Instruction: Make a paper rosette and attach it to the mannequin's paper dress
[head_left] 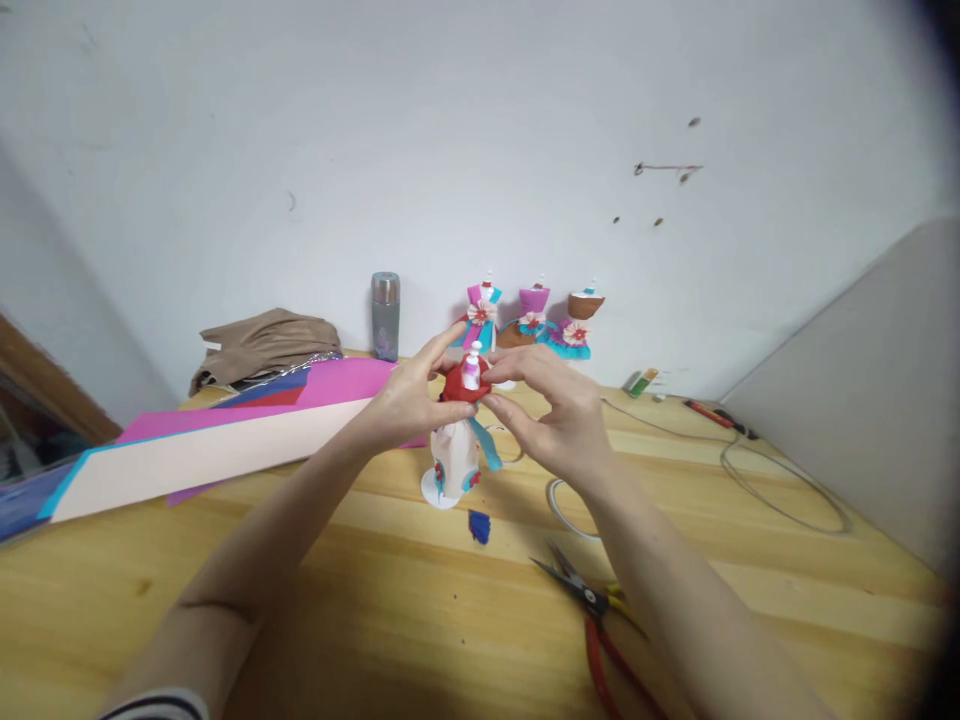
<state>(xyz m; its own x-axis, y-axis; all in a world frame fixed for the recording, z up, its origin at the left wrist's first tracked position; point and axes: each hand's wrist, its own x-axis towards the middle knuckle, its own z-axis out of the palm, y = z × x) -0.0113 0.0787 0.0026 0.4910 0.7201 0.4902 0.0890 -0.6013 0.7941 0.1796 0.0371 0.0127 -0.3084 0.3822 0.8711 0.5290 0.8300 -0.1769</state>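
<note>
A miniature dress form (454, 455) stands upright on a round white base in front of me. It wears a red top, a pale pink skirt with red and blue flowers, and a blue ribbon (487, 445) hanging at its right side. My left hand (409, 395) grips the red top (465, 388) from the left, thumb in front and fingers behind. From the right, my right hand (562, 410) pinches the edge of the same top between thumb and fingers. The form's white neck and knob show between both hands.
Finished dress forms (533, 305) stand by the wall beside a grey flask (385, 318). Coloured sheets (225, 455) and brown cloth (270, 345) lie left. Scissors (592, 600), a blue scrap (479, 527), a white ring (566, 510), a cutter (709, 414) and a cable (780, 510) lie around.
</note>
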